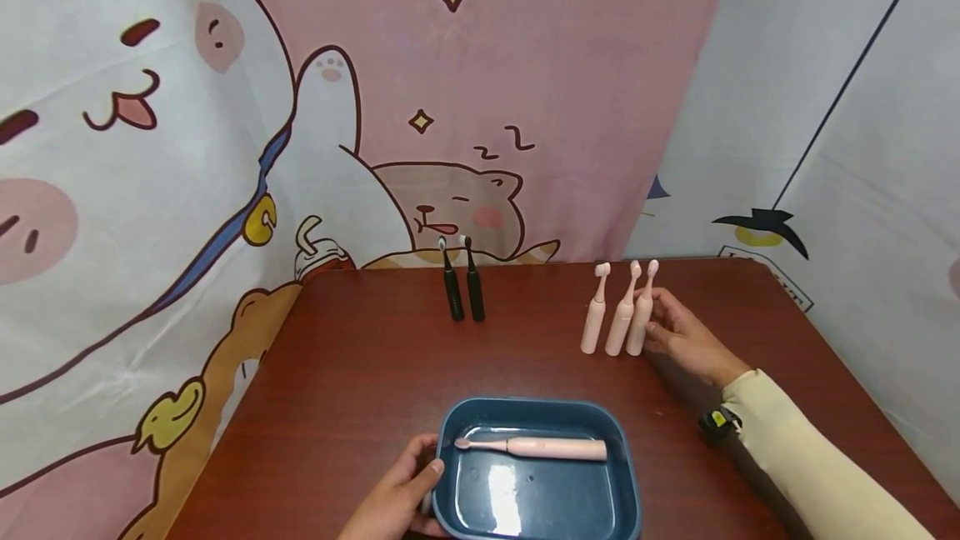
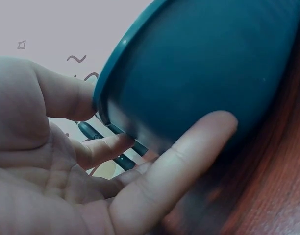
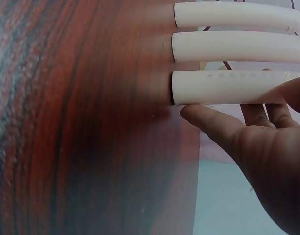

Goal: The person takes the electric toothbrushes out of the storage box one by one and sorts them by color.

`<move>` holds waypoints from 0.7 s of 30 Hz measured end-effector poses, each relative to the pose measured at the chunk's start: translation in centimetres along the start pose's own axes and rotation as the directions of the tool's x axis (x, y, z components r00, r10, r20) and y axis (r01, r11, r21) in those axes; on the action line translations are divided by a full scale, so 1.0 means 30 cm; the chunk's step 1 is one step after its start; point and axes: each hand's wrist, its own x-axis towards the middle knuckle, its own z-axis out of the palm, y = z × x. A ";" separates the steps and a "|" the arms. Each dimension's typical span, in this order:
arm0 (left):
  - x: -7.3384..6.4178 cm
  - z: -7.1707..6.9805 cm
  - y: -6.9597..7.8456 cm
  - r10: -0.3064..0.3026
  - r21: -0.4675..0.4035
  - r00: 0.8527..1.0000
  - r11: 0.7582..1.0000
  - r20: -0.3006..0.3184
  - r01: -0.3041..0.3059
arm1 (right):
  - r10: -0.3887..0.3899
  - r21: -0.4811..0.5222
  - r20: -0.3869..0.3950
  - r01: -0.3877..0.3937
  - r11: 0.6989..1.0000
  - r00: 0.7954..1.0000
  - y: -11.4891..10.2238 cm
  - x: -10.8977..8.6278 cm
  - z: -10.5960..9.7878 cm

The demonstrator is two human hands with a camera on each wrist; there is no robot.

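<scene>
At the right back of the table, three pale pink electric toothbrushes stand upright side by side. My right hand (image 1: 686, 338) holds the rightmost pink toothbrush (image 1: 640, 323), thumb in front and fingers behind its handle. In the right wrist view the base of this toothbrush (image 3: 213, 87) is right at the tabletop. The middle pink toothbrush (image 1: 620, 325) and the left pink toothbrush (image 1: 593, 325) are beside it. With my left hand (image 1: 397, 494) I grip the left rim of a dark blue tray (image 1: 628, 473). Inside the tray lies another pink electric toothbrush (image 1: 558, 447), head to the left.
Two black electric toothbrushes, a left one (image 1: 453, 294) and a right one (image 1: 476, 294), stand upright near the back edge of the reddish-brown table (image 1: 337, 390). A cartoon-printed cloth (image 1: 585, 90) hangs right behind the table. My right wrist wears a dark strap (image 1: 720, 423).
</scene>
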 end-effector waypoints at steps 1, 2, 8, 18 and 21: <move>0.000 0.000 0.000 0.000 0.000 1.000 1.000 0.002 0.000 | -0.002 -0.001 0.000 0.002 1.000 1.000 0.000 -0.001 0.001; 0.000 0.000 0.000 -0.001 -0.001 1.000 1.000 0.003 0.001 | -0.003 -0.001 0.000 0.003 1.000 1.000 0.000 -0.002 0.001; 0.002 0.001 0.000 -0.007 -0.005 1.000 1.000 0.000 0.007 | -0.003 0.001 -0.003 0.003 1.000 1.000 0.001 -0.004 0.004; 0.002 0.001 0.001 -0.013 -0.010 1.000 1.000 -0.005 0.013 | -0.008 0.002 0.014 0.008 1.000 1.000 0.004 -0.008 0.004; 0.001 0.001 0.001 -0.016 -0.018 1.000 1.000 -0.002 0.016 | -0.012 0.016 0.031 0.011 1.000 0.999 0.007 -0.010 0.003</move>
